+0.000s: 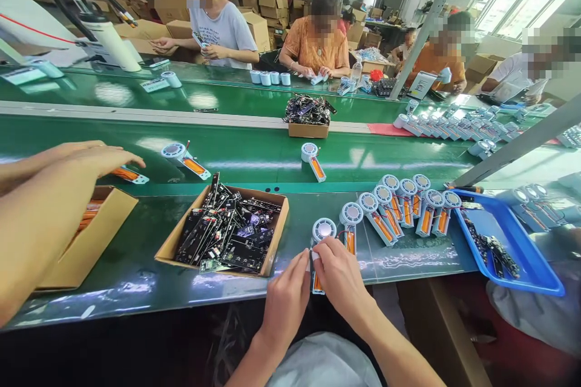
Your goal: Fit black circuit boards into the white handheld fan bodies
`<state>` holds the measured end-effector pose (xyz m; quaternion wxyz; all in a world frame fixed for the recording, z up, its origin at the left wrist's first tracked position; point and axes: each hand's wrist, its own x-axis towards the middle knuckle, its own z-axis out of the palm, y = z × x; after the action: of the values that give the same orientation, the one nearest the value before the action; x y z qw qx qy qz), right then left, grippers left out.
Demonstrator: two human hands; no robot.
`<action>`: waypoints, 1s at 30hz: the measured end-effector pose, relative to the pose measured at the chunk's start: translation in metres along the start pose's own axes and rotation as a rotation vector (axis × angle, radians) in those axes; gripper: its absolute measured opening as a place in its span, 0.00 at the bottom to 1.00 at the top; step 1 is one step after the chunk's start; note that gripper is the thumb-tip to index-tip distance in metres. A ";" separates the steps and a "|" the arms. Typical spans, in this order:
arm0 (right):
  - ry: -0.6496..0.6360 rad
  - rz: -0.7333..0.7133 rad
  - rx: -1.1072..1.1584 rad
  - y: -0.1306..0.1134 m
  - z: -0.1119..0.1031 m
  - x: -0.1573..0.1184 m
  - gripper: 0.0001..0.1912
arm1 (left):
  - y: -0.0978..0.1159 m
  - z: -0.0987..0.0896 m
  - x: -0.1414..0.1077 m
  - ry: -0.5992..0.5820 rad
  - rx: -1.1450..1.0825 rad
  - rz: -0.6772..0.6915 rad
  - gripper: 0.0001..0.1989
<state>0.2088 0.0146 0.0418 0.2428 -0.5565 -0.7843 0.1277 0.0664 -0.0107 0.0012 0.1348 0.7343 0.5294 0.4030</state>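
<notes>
In front of me on the bench edge is a light-blue handheld fan part (324, 228) with a round head and an orange cell in its open handle. My left hand (288, 290) is closed at the left of the handle, fingertips pinching a narrow dark strip (311, 266). From the other side my right hand (341, 271) bends over the handle, its fingers closed on the same strip. The strip shows edge-on, and the fingers hide most of it. Just to the right lies another fan part (351, 217), its handle partly covered by my right hand.
A carton of black circuit boards (227, 236) stands left of my hands. Several fan parts (408, 199) lie to the right, beside a blue tray (531, 254). At the left, a co-worker's arms (59, 193) reach over another carton (95, 248). Co-workers sit across the green belt (245, 151).
</notes>
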 end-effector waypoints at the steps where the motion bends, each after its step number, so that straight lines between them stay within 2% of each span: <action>1: -0.001 -0.006 -0.011 0.000 0.000 0.000 0.10 | 0.001 0.001 -0.001 0.002 0.028 0.021 0.17; 4: -0.021 -0.021 0.098 0.005 -0.003 0.003 0.11 | 0.001 -0.002 0.003 -0.023 0.016 0.038 0.19; 9: -0.100 -0.059 0.371 0.024 -0.014 0.012 0.13 | -0.005 -0.018 0.022 -0.132 -0.206 0.003 0.18; 13: -0.143 -0.161 0.413 0.031 -0.017 0.015 0.15 | -0.011 -0.022 0.029 -0.193 -0.282 -0.020 0.18; 16: -0.124 -0.173 0.398 0.030 -0.015 0.015 0.14 | -0.011 -0.019 0.028 -0.212 -0.290 -0.032 0.18; 18: -0.108 -0.122 0.391 0.029 -0.013 0.014 0.13 | -0.006 -0.019 0.027 -0.207 -0.294 -0.066 0.18; 20: -0.117 0.005 0.436 0.028 -0.014 0.012 0.11 | 0.001 -0.022 0.025 -0.222 -0.336 -0.144 0.17; 23: -0.187 0.253 0.687 0.028 -0.018 0.007 0.11 | 0.010 -0.029 0.023 -0.301 -0.504 -0.337 0.19; 25: -0.211 0.366 0.881 0.029 -0.021 0.005 0.13 | 0.011 -0.028 0.023 -0.334 -0.663 -0.467 0.20; 27: -0.188 0.418 1.018 0.032 -0.021 0.003 0.14 | 0.009 -0.020 0.026 -0.295 -0.739 -0.557 0.19; 30: -0.188 0.454 1.202 0.035 -0.018 0.001 0.12 | 0.004 -0.001 0.032 -0.248 -0.685 -0.637 0.18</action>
<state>0.2469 0.0263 0.0408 0.4090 -0.4619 -0.4570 0.6407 0.0721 0.0160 0.0184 0.5474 0.4915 0.5448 0.4023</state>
